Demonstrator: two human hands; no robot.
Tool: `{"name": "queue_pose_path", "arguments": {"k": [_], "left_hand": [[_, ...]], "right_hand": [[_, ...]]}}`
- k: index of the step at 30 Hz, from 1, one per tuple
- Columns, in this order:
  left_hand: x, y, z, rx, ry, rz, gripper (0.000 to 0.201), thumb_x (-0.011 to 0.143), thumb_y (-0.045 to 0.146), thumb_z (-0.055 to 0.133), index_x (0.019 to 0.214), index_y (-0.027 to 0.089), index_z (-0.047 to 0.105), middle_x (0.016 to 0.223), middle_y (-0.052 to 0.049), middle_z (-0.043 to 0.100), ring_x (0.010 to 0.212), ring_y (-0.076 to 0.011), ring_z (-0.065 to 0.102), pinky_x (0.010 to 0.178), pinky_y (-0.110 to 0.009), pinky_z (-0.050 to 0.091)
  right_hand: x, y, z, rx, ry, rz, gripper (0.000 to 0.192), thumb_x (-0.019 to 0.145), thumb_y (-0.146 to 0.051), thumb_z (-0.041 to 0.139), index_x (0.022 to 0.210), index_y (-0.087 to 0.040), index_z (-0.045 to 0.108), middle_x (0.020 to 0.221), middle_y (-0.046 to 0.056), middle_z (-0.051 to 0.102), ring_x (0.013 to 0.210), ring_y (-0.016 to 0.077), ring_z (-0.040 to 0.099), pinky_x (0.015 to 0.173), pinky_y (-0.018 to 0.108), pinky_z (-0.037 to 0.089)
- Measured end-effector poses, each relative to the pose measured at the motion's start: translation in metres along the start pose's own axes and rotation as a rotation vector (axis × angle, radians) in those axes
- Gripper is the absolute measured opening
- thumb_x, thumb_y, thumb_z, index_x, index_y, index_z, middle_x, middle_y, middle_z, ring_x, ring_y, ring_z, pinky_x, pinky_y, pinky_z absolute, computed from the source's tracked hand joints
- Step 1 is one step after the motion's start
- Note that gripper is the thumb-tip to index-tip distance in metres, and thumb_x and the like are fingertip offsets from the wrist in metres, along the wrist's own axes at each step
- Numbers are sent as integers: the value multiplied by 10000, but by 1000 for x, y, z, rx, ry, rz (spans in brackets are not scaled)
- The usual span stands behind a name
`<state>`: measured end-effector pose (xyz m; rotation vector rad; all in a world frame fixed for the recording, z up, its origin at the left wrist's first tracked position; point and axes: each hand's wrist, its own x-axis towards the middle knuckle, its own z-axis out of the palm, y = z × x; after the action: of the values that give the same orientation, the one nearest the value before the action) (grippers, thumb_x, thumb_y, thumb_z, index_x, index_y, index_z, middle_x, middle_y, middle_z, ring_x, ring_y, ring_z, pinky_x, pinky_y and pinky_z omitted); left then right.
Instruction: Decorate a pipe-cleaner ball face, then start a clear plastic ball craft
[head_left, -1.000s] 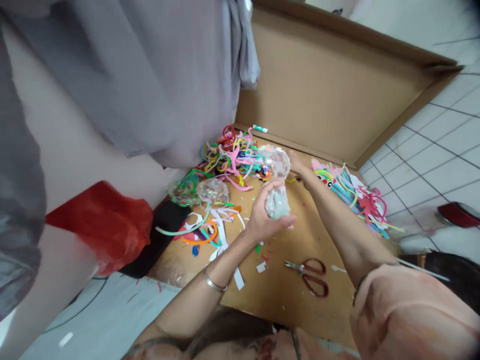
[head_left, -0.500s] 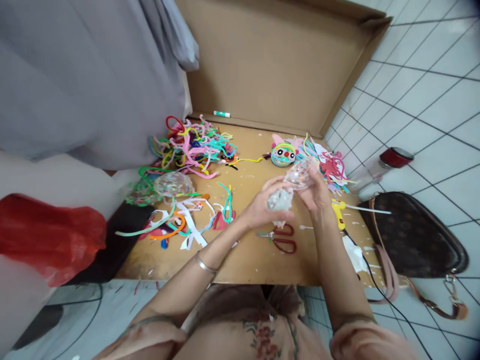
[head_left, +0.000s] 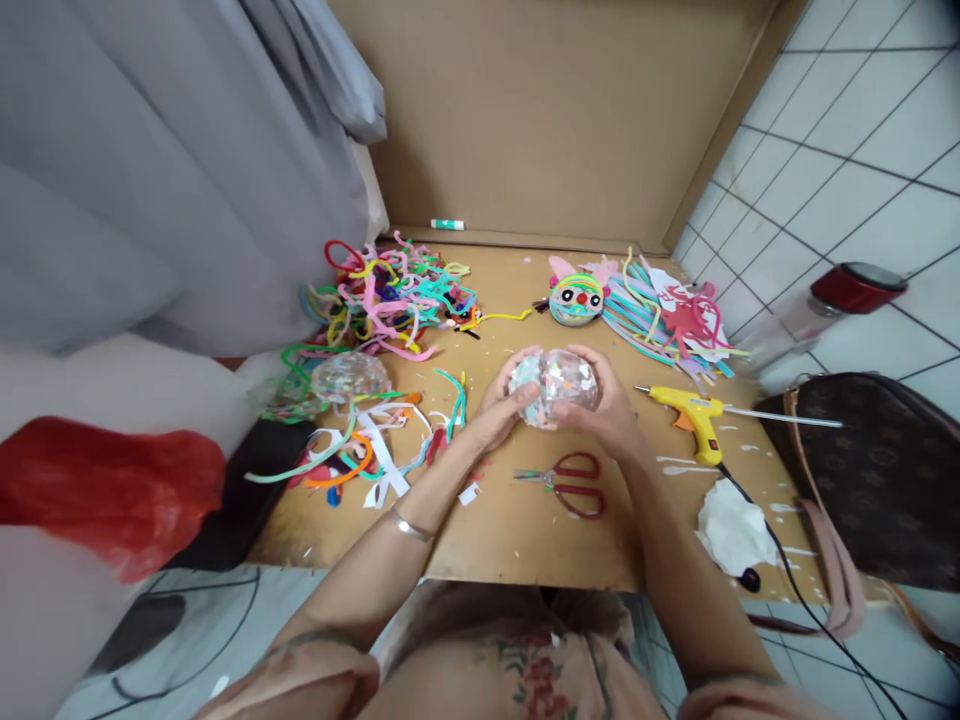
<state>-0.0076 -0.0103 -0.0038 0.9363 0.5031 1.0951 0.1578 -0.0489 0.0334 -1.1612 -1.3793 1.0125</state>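
Observation:
Over the middle of the table, my left hand (head_left: 496, 412) has its fingers wrapped round a clear, speckled plastic half-shell (head_left: 528, 388) with whitish-blue bits on it. My right hand (head_left: 609, 412) grips a second clear half-shell (head_left: 571, 378) with coloured flecks. The two pieces meet edge to edge, with a narrow dark seam between them; whether they are locked together I cannot tell. Just below lie red-handled scissors (head_left: 576, 486). Behind my hands sits a round, striped animal-face craft (head_left: 576, 298) with pink ears and googly eyes.
Pipe cleaners (head_left: 397, 300) heap at the back left, near another clear shell (head_left: 351, 378) and paper scraps (head_left: 386, 460). On the right are a yellow glue gun (head_left: 694, 412), crumpled tissue (head_left: 735, 530), a brown bag (head_left: 885, 470) and a red-lidded bottle (head_left: 859, 288). Cardboard (head_left: 540, 120) stands behind.
My hands have brought the two half-shells together, the right one coming down and the left one up. The view has shifted, and the glue gun shows fully beside my right arm.

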Motion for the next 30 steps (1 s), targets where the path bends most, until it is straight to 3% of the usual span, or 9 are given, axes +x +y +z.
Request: {"name": "queue_pose_path", "arguments": {"k": [5, 12, 17, 22, 30], "left_hand": [[-2, -2, -2, 107, -14, 45, 908, 502, 497, 952, 1295, 235, 595, 1269, -92, 665, 1200, -307, 613, 1037, -408, 475], [0, 2, -6, 156, -21, 20, 914, 515, 491, 940, 1316, 227, 587, 1318, -103, 642, 1238, -316, 585, 1055, -411, 455], [-1, -1, -5, 101, 19, 54, 867, 532, 503, 929, 1295, 253, 601, 1332, -91, 643, 1237, -303, 592, 1068, -411, 450], [-3, -3, -9, 32, 81, 64, 904, 549, 529, 912, 1348, 281, 570, 1235, -68, 671, 1145, -267, 636, 1019, -403, 484], [-9, -10, -7, 66, 86, 76, 896, 524, 511, 926, 1318, 263, 594, 1300, -75, 643, 1224, -292, 593, 1082, -411, 435]], "right_hand": [[-1, 1, -1, 32, -34, 18, 920, 562, -566, 897, 1336, -243, 520, 1338, 115, 627, 1228, 332, 619, 1052, 464, 518], [-4, 6, -12, 258, -226, 72, 897, 698, -525, 828, 1468, -294, 431, 1512, 82, 519, 1353, 310, 550, 1111, 447, 478], [1, 8, -13, 227, -75, 48, 802, 624, -491, 890, 1330, -289, 567, 1397, 70, 631, 1292, 300, 597, 1075, 437, 513], [6, 18, -11, 210, 79, 91, 686, 678, -637, 804, 1247, -291, 637, 1354, 50, 673, 1280, 296, 610, 1029, 419, 548], [11, 29, 1, 232, 124, 212, 730, 759, -811, 588, 1247, -273, 658, 1157, 51, 743, 1012, 269, 719, 798, 395, 621]]}}
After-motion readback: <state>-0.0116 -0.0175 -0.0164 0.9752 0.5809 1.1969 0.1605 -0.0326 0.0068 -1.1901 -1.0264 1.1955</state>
